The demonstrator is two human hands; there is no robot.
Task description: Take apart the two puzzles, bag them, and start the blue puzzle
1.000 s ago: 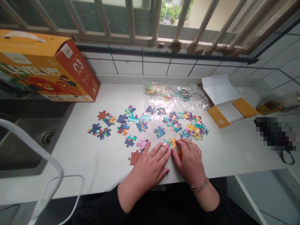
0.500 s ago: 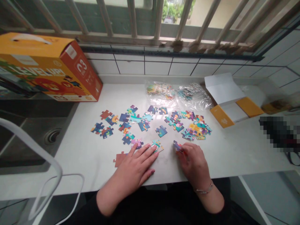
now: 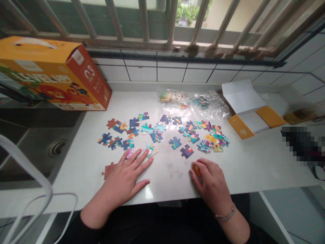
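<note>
My left hand lies flat on the counter with fingers spread. Its fingertips touch a teal and white puzzle piece and a pink puzzle piece, both partly covered. A red-brown puzzle piece shows beside that hand. My right hand is closed, its thumb and fingers around an orange puzzle piece that is mostly hidden. Just beyond it lies a dark purple puzzle piece with a red patch, near a blue puzzle piece.
Several puzzle pieces spread left, with a cluster at right. Behind are two clear bags of pieces and an opened yellow box. A large orange box stands by the sink. A white cable crosses the left.
My left hand has slid left, taking the teal, pink and red-brown pieces along. My right hand picked up the purple piece and let it go farther back; it now holds an orange one.
</note>
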